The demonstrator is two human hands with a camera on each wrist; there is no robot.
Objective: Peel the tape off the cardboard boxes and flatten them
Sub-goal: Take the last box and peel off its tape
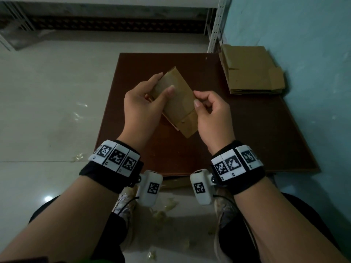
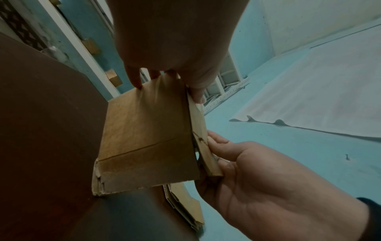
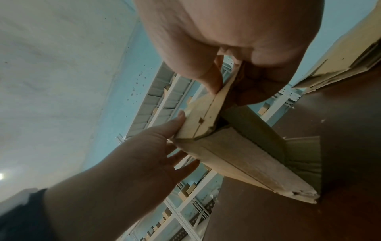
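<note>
No brand or readable writing shows on the small brown cardboard box (image 1: 177,103); the only printing is the black-and-white square code markers on the white blocks of the black wrist straps (image 1: 114,160), which carry no legible words. The box is held in the air above the dark brown rectangular board (image 1: 247,133) that lies on the pale tiled floor (image 1: 47,92), tilted, with one long face turned up.

The left hand (image 1: 144,103) grips the box's left side, thumb laid across the upper face and fingers reaching round the far edge. The right hand (image 1: 210,112) is at the box's right edge, fingers curled, thumb and forefinger pinching at that edge; whether tape lies between them cannot be told.

On the board's far right corner rests a stack of flattened brown cardboard boxes (image 1: 250,71). Crumpled scraps of clear tape (image 1: 161,213) lie on the floor just short of the board's near edge.
</note>
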